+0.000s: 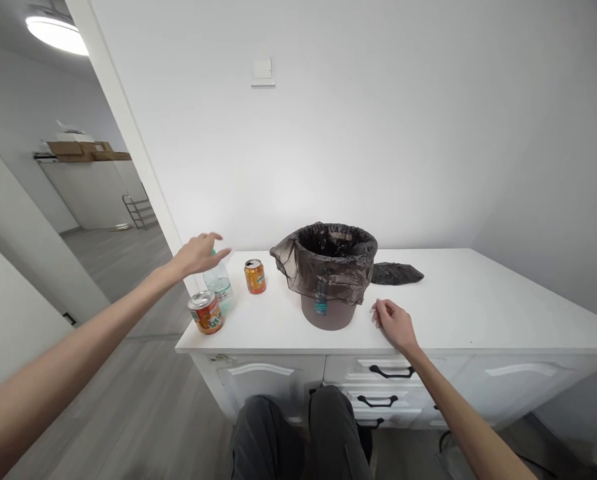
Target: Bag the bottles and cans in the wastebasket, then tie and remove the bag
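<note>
One clear plastic bottle point(219, 283) is overlapped at its top by the left hand point(198, 254), thumb and fingers spread wide; contact cannot be told. Two squat, orange-printed metal cans point(207, 315) are set near it on the smooth white worktop point(453, 313). One round bin point(328, 319) is lined with one thin, crinkled dark bag point(335, 275). The right hand point(397, 325) is curled loosely beside the bin; whether anything is gripped cannot be told.

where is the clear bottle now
In the head view, the clear bottle stands near the left end of the countertop, behind the front can and left of the rear can, the left hand overlapping its top.
</note>
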A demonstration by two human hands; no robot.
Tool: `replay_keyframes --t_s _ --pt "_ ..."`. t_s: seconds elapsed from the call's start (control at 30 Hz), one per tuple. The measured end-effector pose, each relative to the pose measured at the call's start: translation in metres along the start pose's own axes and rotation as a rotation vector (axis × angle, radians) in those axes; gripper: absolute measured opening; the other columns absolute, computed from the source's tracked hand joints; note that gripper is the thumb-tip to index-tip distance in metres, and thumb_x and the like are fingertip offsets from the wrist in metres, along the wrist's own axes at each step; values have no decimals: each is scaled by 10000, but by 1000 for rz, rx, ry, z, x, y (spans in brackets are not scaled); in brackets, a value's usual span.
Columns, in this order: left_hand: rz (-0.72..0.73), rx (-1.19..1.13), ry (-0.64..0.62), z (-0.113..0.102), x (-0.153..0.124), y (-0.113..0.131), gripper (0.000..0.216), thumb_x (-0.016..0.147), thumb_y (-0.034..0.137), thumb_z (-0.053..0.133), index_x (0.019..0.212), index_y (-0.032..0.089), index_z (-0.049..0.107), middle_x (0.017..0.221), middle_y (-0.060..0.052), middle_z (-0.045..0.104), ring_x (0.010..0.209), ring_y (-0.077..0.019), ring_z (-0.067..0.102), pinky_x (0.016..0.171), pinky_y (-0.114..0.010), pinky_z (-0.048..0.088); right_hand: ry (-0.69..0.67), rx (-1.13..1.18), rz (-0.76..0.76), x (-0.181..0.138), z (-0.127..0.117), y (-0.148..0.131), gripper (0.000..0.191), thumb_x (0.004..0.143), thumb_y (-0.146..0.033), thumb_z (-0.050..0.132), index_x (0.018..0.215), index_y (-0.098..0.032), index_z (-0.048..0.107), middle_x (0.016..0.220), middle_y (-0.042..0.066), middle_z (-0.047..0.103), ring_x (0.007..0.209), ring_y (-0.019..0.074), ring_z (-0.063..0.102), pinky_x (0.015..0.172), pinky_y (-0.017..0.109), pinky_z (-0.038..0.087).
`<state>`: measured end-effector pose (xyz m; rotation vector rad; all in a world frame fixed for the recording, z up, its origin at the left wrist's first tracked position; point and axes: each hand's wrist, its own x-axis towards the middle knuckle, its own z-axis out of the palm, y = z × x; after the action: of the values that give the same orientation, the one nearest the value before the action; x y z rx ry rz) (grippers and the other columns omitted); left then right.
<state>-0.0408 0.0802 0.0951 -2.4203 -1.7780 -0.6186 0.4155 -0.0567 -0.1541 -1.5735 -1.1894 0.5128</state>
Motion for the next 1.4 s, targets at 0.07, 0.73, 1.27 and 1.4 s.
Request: replay_keyframes --t_s 0.07,0.73,1.27,1.4 --pt "-35 56 -97 4 -18 -21 591 942 592 513 1345 169 604 1213 -184 751 1140 -380 697 969 -461 521 2 -15 -5 0 1 4 635 941 -817 435 795 -239 652 655 45 698 585 216 629 699 349 492" --pt "652 -415 320 -51 -51 201 343 1096 396 446 1411 270 502 1348 -100 709 1258 -243 672 1078 -453 566 0 -23 -26 10 0 30 651 969 -819 431 834 -229 673 680 49 725 618 223 674 706 346 513" --pt "713 -363 -110 30 16 224 467 1096 545 357 1215 306 740 1273 1 789 1128 -216 720 979 -338 538 5 77 -19 9 -6 6 660 952 -851 435 797 -244 640 656 50 703 572 209 638 660 332 514" --pt "378 -408 304 40 28 163 525 1122 535 261 1316 258 662 1382 -67 732 1265 -207 649 1088 -368 508 14 72 -16 7 -5 1 682 929 -880 429 791 -244 634 652 49 697 562 207 627 661 338 508"
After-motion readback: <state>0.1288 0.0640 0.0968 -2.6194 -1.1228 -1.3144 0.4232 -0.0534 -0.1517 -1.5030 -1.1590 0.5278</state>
